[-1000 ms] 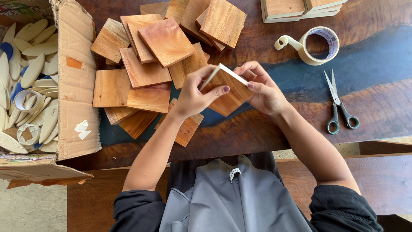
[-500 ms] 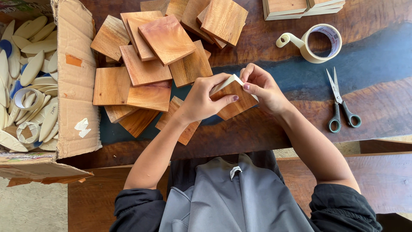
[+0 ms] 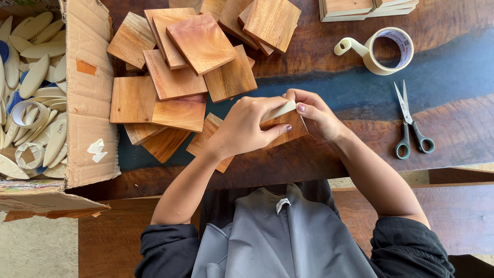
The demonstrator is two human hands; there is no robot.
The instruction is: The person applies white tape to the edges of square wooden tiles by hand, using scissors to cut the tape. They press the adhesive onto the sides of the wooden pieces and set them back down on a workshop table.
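Head view, dark wooden table (image 3: 463, 134), cardboard box (image 3: 87, 103)

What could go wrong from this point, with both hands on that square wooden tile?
The left hand and right hand pinch a pale strip along the edge of the wooden tile; it might crease or sit crooked. The loose pile of tiles beside the left hand may slide if nudged. The scissors lie near the table edge and might get knocked off.

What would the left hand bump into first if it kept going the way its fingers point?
Probably the right hand. The left hand points right across the wooden square both hold, and their fingertips nearly meet at the pale strip.
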